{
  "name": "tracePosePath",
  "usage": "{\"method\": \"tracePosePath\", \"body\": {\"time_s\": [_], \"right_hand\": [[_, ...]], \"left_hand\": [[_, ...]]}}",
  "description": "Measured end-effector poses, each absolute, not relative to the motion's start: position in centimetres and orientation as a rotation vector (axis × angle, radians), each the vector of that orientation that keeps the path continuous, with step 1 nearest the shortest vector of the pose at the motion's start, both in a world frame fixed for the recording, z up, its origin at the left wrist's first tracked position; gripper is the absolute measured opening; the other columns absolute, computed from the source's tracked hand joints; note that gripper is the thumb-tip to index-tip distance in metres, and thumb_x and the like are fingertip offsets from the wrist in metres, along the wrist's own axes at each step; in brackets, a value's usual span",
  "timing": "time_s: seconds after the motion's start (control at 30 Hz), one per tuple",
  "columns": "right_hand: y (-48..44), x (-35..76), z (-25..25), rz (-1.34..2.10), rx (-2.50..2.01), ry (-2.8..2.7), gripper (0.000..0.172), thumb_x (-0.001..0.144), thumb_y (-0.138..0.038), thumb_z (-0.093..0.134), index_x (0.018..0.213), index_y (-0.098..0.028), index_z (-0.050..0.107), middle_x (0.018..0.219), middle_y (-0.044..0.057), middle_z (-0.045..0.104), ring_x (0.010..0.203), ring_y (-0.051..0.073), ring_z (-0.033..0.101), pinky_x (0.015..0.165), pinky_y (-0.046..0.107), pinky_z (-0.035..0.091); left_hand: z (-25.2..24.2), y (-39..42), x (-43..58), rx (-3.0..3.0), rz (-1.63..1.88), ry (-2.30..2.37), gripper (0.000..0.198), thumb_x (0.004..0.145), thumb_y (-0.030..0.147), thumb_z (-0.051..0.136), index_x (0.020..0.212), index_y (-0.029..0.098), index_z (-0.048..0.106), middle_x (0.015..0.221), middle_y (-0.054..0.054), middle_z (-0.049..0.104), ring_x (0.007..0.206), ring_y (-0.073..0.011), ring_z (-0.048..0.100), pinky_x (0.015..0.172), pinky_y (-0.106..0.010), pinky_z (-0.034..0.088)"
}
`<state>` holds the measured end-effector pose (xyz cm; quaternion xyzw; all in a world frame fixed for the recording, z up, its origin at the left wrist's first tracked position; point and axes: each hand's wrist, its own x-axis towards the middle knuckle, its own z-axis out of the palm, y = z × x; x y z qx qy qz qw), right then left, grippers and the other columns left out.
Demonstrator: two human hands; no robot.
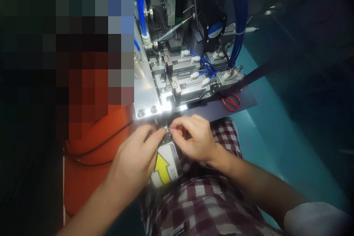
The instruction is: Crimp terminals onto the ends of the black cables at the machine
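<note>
Small shiny metal parts lie between my fingertips, too tiny to name. My left hand is closed, thumb and fingers meeting at their left side. From the right, my right hand pinches at the same spot with thumb and index finger, the other fingers curled. Just below the fingertips is a metal track end, with a white label bearing a yellow arrow nearer to me. Behind my hands stands a machine with a bright metal plate and pneumatic cylinders.
Red-handled scissors lie on a dark plate at the right. Blue air hoses run down the machine. An orange surface with a dark cable is at the left, beside a pixelated area. A checkered cloth covers my lap.
</note>
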<state>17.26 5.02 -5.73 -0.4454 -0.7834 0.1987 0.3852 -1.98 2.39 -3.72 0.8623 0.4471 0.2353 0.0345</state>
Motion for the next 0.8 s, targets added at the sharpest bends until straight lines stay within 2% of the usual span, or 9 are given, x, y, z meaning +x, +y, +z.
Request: {"method": "tracePosePath", "body": {"time_s": [0.2,0.5,0.8], "right_hand": [[5.04,17.22,-5.84,0.525,-1.172,-1.944,0.005,0.09,-0.017,0.061,0.086,-0.02,0.064,0.058,-0.005,0.064,0.05,0.011,0.057,0.061,0.027,0.043],[5.19,17.29,-5.93,0.36,-1.077,-2.023,0.01,0.09,-0.014,0.06,0.081,-0.019,0.062,0.059,-0.005,0.066,0.051,0.01,0.055,0.06,0.029,0.039],[5.36,17.33,-5.81,0.428,-1.105,-2.102,0.012,0.095,-0.016,0.055,0.085,-0.017,0.061,0.064,-0.002,0.067,0.053,0.013,0.055,0.062,0.029,0.037]], "left_hand": [[-3.78,2.32,-2.0,2.634,0.745,1.359,0.028,0.093,0.002,0.048,0.114,0.008,0.065,0.093,-0.01,0.063,0.08,-0.0187,0.065,0.06,-0.026,0.048],[-3.72,2.32,-1.89,2.645,0.747,1.371,0.025,0.096,0.007,0.045,0.112,0.01,0.065,0.092,-0.01,0.064,0.077,-0.0182,0.066,0.055,-0.025,0.047],[-3.94,2.29,-2.11,2.665,0.74,1.362,0.027,0.093,0.003,0.047,0.114,0.008,0.064,0.093,-0.011,0.063,0.079,-0.0195,0.065,0.058,-0.027,0.048]]}}
